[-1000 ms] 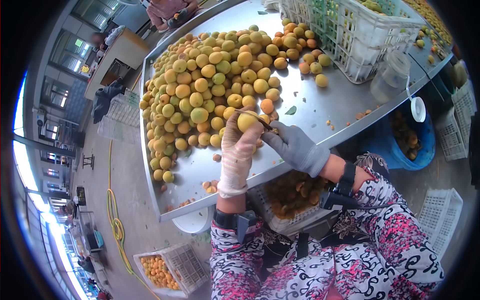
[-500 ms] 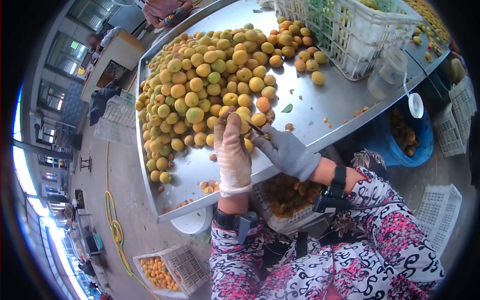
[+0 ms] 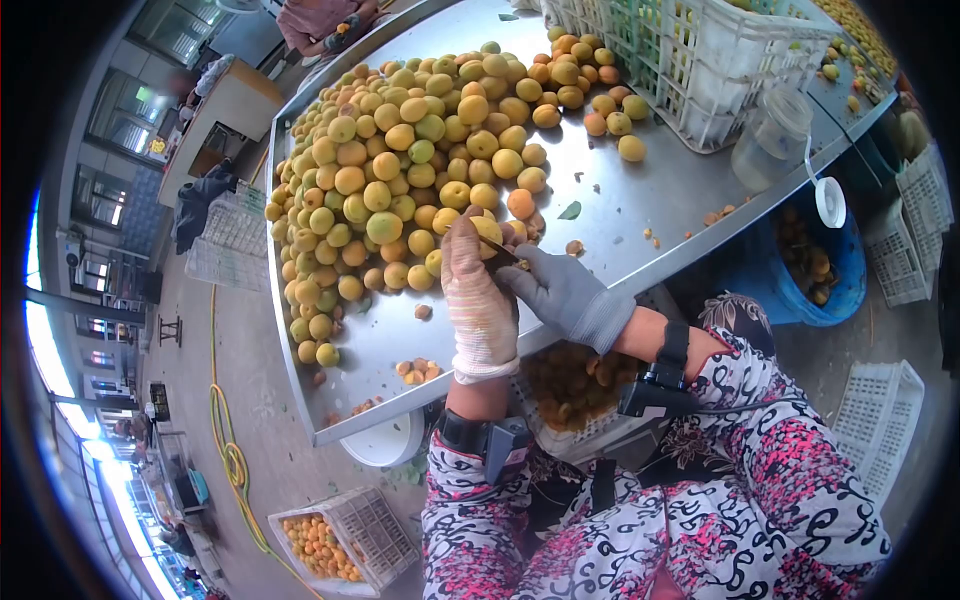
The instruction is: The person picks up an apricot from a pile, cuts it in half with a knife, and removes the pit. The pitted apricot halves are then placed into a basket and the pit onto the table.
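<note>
My left hand [image 3: 478,300], in a pale stained glove, is closed around a yellow apricot [image 3: 487,229] over the front edge of the metal table. My right hand [image 3: 572,297] wears a grey glove and grips a small knife [image 3: 506,250]. The dark blade meets the apricot; how deep it sits is hidden by the fingers. Just beyond both hands lies a big heap of apricots [image 3: 385,170], yellow to orange with some greenish ones. Below my wrists stands a crate of apricot halves [image 3: 570,385], partly covered by my right forearm.
The metal table [image 3: 630,230] has a raised rim and carries scraps and a leaf. On it stand a white crate [image 3: 715,80] and a clear jar [image 3: 775,140]. A blue bucket [image 3: 845,285], a white bucket [image 3: 385,440] and a crate of apricots [image 3: 340,545] are below. Another person [image 3: 325,25] works across the table.
My left hand has shifted slightly right and my right hand slightly left, so they are closer together. The knife blade now lies closer against the held apricot. The view has moved a little.
</note>
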Motion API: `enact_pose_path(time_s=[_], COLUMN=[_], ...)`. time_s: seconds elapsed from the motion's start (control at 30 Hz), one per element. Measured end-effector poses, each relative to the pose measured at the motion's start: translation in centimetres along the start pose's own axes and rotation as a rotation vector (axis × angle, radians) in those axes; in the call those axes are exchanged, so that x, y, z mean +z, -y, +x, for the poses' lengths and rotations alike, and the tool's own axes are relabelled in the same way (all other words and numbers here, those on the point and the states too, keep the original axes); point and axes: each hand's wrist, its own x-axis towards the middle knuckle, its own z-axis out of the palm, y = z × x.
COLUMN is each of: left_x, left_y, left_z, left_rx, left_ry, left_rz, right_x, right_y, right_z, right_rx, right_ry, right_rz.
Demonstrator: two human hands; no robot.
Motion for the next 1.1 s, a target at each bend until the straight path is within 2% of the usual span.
enact_pose_path(time_s=[0.13,0.23,0.3,0.33,0.4,0.43,0.5,0.57,0.63,0.7,0.77,0.83,0.9,0.97,1.03,1.1], left_x=[-0.4,-3.1,-4.0,-3.8,-2.9,-3.4,-2.9,-2.2,-2.2,-2.7,-2.6,-2.6,-2.5,-2.1,-1.5,-0.5], left_y=[-0.3,-1.0,-2.8,-2.3,-0.3,0.4,1.1,0.5,0.6,1.6,2.2,2.5,3.0,3.1,3.2,3.4], left_z=[0.2,1.9,1.2,0.7,0.1,0.4,-0.4,-0.5,-0.3,0.3,0.4,0.6,0.8,0.4,-0.2,-1.0], left_rx=[0.041,0.256,0.303,0.302,0.630,0.879,0.804,0.781,0.760,0.942,0.968,0.994,0.949,0.879,0.809,0.611], left_ry=[0.020,-0.098,-0.084,-0.084,0.030,0.203,0.279,0.333,0.374,0.290,0.257,0.226,0.285,0.292,0.296,0.205], left_rz=[0.060,0.223,0.384,0.383,0.862,0.985,1.054,1.097,1.137,1.165,1.156,1.148,1.046,0.978,0.912,0.756], right_x=[-0.5,-1.7,-2.1,-2.6,-4.0,-4.1,-3.8,-3.5,-2.7,-2.9,-2.6,-1.9,-1.7,-2.1,-2.1,-1.9], right_y=[0.2,0.6,0.2,0.2,0.3,0.6,1.7,2.3,1.3,1.3,1.5,0.7,-0.1,0.1,0.5,0.7], right_z=[0.0,-0.6,-0.6,-0.1,0.5,0.4,0.6,0.4,0.8,0.8,0.7,1.0,1.2,1.3,1.0,1.0], right_rx=[-0.007,-0.058,-0.049,0.078,0.318,0.326,0.288,0.335,0.266,0.295,0.304,0.252,0.204,0.064,0.064,0.064], right_ry=[0.047,0.112,0.044,0.032,0.076,0.068,0.047,0.070,0.064,0.085,-0.050,-0.077,-0.106,-0.133,-0.185,-0.233], right_rz=[-0.006,-0.029,0.049,0.229,0.535,0.534,0.535,0.494,0.787,0.815,0.892,0.917,0.939,0.748,0.722,0.695])
